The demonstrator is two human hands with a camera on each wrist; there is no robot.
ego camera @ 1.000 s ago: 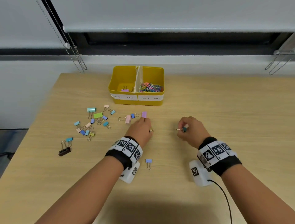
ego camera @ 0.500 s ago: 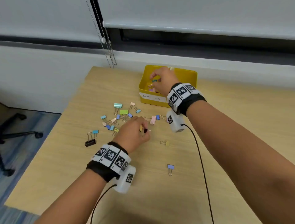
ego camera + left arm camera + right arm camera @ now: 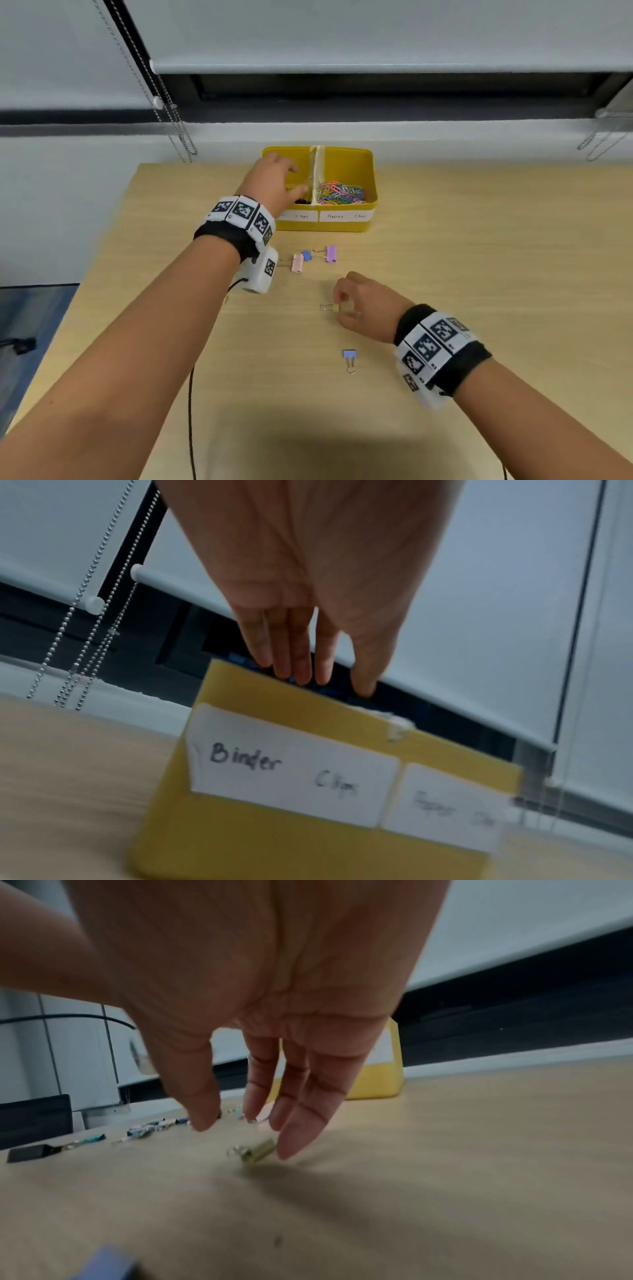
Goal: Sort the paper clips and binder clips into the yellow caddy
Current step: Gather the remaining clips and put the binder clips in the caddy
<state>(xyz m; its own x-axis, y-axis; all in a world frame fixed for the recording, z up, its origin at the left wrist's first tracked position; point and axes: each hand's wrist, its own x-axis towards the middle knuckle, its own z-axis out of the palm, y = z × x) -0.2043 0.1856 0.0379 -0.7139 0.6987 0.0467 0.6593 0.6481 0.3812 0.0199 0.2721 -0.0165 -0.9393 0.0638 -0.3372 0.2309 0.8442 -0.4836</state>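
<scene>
The wooden table (image 3: 479, 308) carries the yellow caddy (image 3: 322, 224) at twelve o'clock, with pink (image 3: 297, 263), purple (image 3: 331, 253) and blue (image 3: 349, 354) binder clips toward six.

Black wristbands (image 3: 236, 240) (checkered tags), white camera pods (image 3: 260, 270).

I see the yellow caddy (image 3: 322, 224) under my left grip (image 3: 274, 186), paper clips (image 3: 339, 196) heaped right of it; a yellow binder clip (image 3: 344, 306) lies flat beneath my right grip (image 3: 363, 308).

One yellow caddy (image 3: 322, 224), two hands, five binder clips in head view
</scene>
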